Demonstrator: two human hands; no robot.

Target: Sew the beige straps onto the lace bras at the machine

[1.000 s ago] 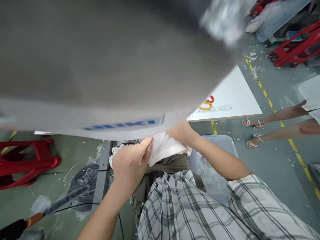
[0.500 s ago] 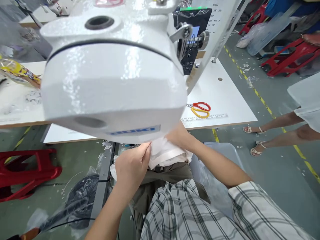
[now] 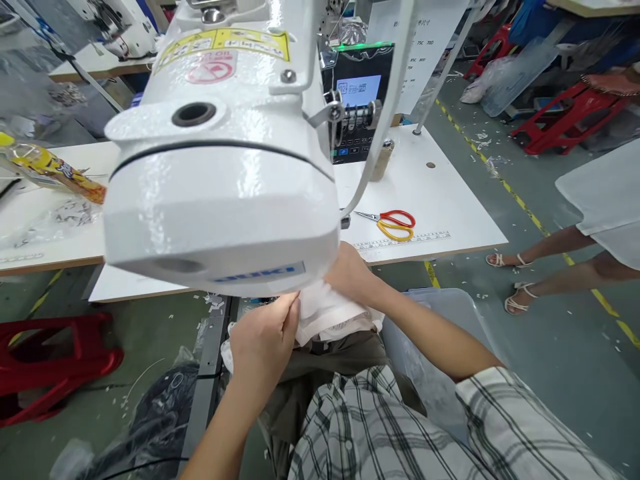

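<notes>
A white sewing machine [image 3: 220,207] fills the middle of the view and covers the stitching area. Just below its head, my left hand [image 3: 265,337] is closed, thumb against fingers, on the edge of a pale pinkish-white fabric piece [image 3: 330,313]. My right hand [image 3: 353,273] grips the same fabric from the right; its fingertips are hidden behind the machine head. The cloth hangs between both hands down to my lap. Red-and-yellow handled thread snips [image 3: 395,223] lie on the white table to the right, beside a printed ruler scale.
The white table [image 3: 465,213] carries a control panel [image 3: 360,93] with a lit screen. A yellow-labelled bottle [image 3: 55,170] lies at left. Below right is a translucent bin [image 3: 450,313]; a red stool [image 3: 55,353] stands at left. Another person's legs [image 3: 565,260] are at right.
The view has shifted, so the machine appears lower and more of its top and the panel screen show. Both hands keep their hold on the fabric with little movement.
</notes>
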